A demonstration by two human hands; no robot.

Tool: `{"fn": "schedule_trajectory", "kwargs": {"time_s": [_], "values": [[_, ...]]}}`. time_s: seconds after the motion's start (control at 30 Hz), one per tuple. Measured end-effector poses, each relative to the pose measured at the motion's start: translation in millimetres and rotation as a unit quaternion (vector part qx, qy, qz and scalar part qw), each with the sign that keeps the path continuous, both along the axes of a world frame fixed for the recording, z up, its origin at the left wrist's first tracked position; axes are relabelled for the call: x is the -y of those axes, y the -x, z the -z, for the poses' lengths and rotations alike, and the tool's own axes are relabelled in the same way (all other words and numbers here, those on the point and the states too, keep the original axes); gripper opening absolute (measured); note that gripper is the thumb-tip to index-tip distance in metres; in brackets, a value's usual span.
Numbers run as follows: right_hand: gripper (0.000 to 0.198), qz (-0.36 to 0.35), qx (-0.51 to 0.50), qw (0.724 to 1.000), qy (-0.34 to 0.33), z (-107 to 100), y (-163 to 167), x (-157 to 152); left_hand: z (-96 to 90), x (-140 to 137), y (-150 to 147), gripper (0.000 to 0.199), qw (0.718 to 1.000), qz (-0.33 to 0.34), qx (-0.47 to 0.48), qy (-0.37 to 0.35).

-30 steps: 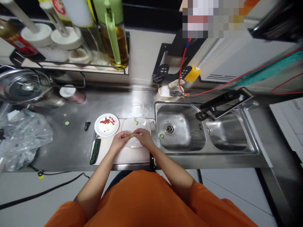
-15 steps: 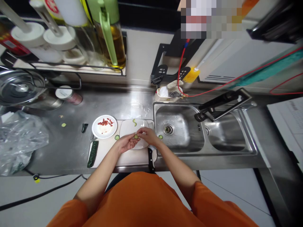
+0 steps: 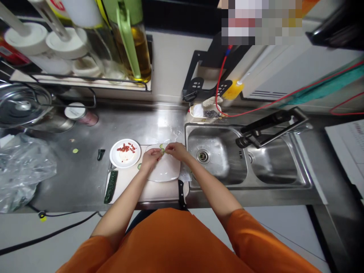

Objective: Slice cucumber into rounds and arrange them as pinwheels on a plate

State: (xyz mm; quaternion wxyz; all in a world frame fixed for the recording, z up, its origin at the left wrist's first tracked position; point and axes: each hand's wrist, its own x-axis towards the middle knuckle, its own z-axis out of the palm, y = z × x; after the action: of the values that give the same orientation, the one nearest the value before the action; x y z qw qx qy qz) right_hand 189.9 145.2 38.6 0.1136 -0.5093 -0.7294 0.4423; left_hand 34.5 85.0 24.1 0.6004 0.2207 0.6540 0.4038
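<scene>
Over the upper part of a white square plate [image 3: 165, 172], my left hand [image 3: 151, 157] and my right hand [image 3: 176, 151] meet at the fingertips. Both pinch a small cucumber slice [image 3: 162, 151] between them, partly covered by the fingers. Just above it on the plate lies another green cucumber piece [image 3: 161, 146]. The plate rests on a white cutting board [image 3: 131, 191]. Left of my left wrist is a cucumber slice [image 3: 139, 166], and a length of dark cucumber [image 3: 111, 187] lies at the board's left edge. A black-handled knife [image 3: 182, 194] lies on the right.
A round white plate [image 3: 114, 155] with red pieces stands left of the square plate. A cucumber end [image 3: 100, 154] lies farther left, near a clear plastic bag [image 3: 25, 170]. The double sink [image 3: 217, 151] with a black faucet [image 3: 256, 136] is on the right. Bottles stand on a rack above.
Both hands have moved up over the plate, carrying the cucumber slice close to the piece lying there. My left hand has turned from palm up to fingers pointing forward.
</scene>
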Motion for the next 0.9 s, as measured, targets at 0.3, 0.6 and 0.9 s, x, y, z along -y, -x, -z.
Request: {"fn": "schedule_trajectory", "kwargs": {"time_s": [0.3, 0.6, 0.9], "values": [[0.015, -0.068, 0.145, 0.985, -0.066, 6, 11, -16, 6.5, -6, -3, 0.019, 0.954, 0.037, -0.292, -0.063], [0.019, -0.118, 0.198, 0.968, -0.094, 5, 15, -20, 5.5, -10, -5, 0.019, 0.942, 0.046, -0.329, -0.051], [0.019, -0.131, 0.203, 0.964, -0.107, 4, 16, -20, 5.4, -10, -5, 0.018, 0.939, 0.056, -0.337, -0.046]]}}
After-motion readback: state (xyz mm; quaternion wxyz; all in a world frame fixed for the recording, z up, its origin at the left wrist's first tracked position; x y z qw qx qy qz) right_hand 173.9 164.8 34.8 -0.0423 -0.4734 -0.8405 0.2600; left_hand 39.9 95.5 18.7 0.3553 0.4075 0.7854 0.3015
